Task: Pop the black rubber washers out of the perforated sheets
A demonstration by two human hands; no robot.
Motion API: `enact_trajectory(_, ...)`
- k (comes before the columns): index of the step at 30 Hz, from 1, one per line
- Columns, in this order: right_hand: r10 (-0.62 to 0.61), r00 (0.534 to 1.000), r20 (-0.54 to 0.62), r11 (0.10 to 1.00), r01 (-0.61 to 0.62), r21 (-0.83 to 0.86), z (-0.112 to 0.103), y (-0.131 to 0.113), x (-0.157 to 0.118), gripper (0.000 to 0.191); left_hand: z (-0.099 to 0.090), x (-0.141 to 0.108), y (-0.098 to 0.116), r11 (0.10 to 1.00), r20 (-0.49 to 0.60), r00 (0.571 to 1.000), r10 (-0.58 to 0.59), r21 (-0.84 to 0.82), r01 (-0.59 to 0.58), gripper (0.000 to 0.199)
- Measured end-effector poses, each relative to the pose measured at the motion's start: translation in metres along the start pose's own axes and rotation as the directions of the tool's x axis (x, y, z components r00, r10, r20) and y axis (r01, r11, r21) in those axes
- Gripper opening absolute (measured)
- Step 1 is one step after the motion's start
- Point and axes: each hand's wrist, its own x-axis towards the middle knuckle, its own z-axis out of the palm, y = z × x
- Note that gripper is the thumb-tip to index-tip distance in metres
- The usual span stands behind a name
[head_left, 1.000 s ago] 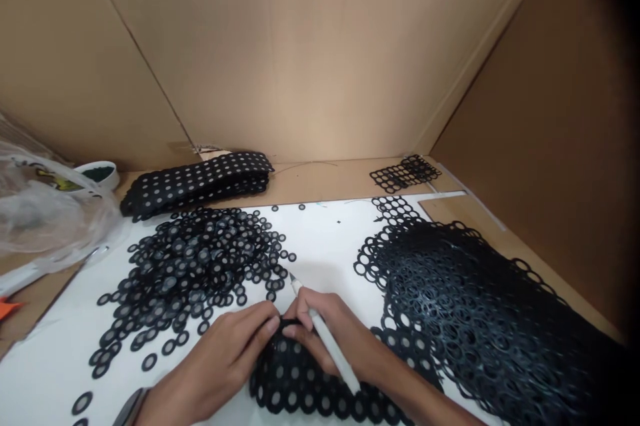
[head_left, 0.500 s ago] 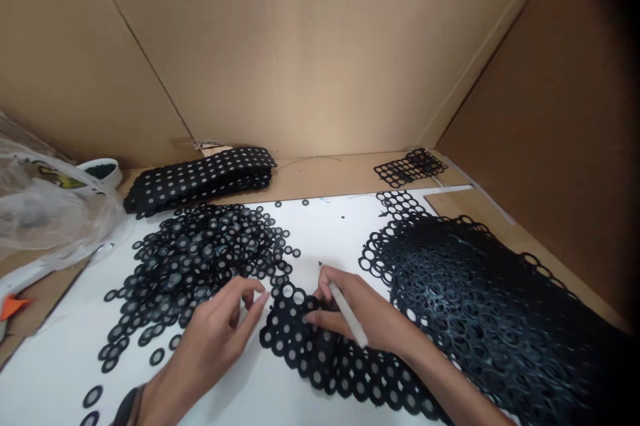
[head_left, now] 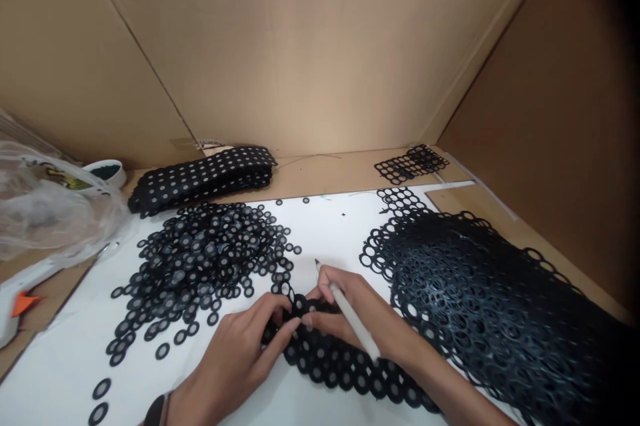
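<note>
My left hand (head_left: 245,343) pinches the left end of a black strip (head_left: 360,376) made of joined rings, most of them filled with grey-centred discs. The thumb and forefinger of my right hand (head_left: 360,309) grip the same strip close by. Tucked in that right hand is a slim white pen-like tool (head_left: 355,323), its dark pointed tip facing away from me. At the strip's far left corner, a ring or two show white through them. Left of the strip lies a heap of loose black discs with grey centres (head_left: 200,259). My fingertips partly cover the strip.
A large pile of black ring mesh (head_left: 480,293) fills the right side. Behind the discs rests a folded dotted strip (head_left: 200,176). A small mesh piece (head_left: 410,165) lies at the back right. On the left are a plastic bag (head_left: 55,206), a white tub (head_left: 107,174) and a white-and-orange tool (head_left: 20,303).
My left hand has moved right and closed on the strip's left end. That end is now lifted and bent. The right hand keeps its hold on the strip and the pen-like tool.
</note>
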Motion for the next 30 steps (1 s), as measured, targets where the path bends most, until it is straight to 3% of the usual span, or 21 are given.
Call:
enact_trajectory(5,-0.038,0.998,0.042,0.995,0.034,0.097,0.009,-0.004,-0.003,0.04,-0.002,0.002,0.004,0.999,0.02,0.999,-0.041,0.037,0.04,0.017)
enact_trajectory(10,-0.049,0.993,0.108,0.984,0.03,0.173,0.017,-0.007,-0.003,0.044,-0.001,0.002,0.007,0.974,0.005,0.993,0.117,0.192,-0.116,0.016)
enact_trajectory(14,-0.062,0.995,0.075,0.983,0.048,0.178,0.022,-0.003,-0.002,0.047,0.003,0.001,0.004,0.931,-0.027,0.973,0.231,0.298,-0.212,0.018)
enact_trajectory(23,-0.039,0.999,0.037,0.96,0.027,0.278,0.03,0.015,0.004,0.054,-0.002,0.007,-0.007,0.898,-0.023,0.941,0.337,0.309,-0.314,0.022)
enact_trajectory(30,-0.03,0.999,-0.009,0.984,0.032,0.173,0.019,0.015,0.012,0.052,-0.011,0.007,-0.029,0.87,-0.125,0.94,0.318,0.431,-0.237,0.021)
